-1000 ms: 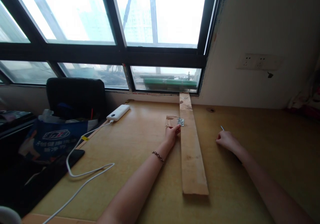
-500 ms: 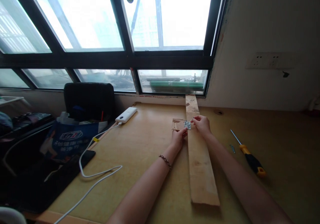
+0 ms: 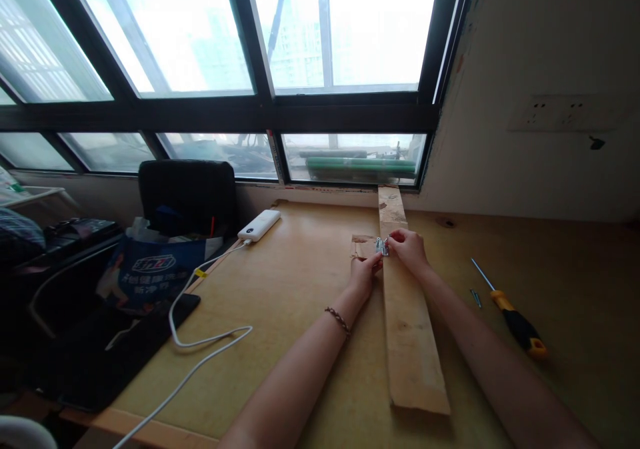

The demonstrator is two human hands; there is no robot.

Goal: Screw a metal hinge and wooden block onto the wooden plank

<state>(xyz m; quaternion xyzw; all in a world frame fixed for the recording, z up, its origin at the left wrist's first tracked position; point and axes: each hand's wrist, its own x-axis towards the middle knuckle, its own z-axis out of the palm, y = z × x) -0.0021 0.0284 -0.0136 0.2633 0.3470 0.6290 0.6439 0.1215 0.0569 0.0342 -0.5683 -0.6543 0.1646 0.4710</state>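
A: "Left hand [image 3: 367,275] and right hand [image 3: 407,249] meet at a hinge [image 3: 383,247] bridging block [image 3: 361,245] and plank [image 3: 413,342]."
B: "Clamped on it?"
A: "Left fingers touch its near edge; right fingertips bunch at its right side. Whether either grips, I can't tell."
B: "Nearby?"
A: "Screwdriver [image 3: 508,304] and screws [image 3: 477,299] on the surface [image 3: 300,289], right of the plank."
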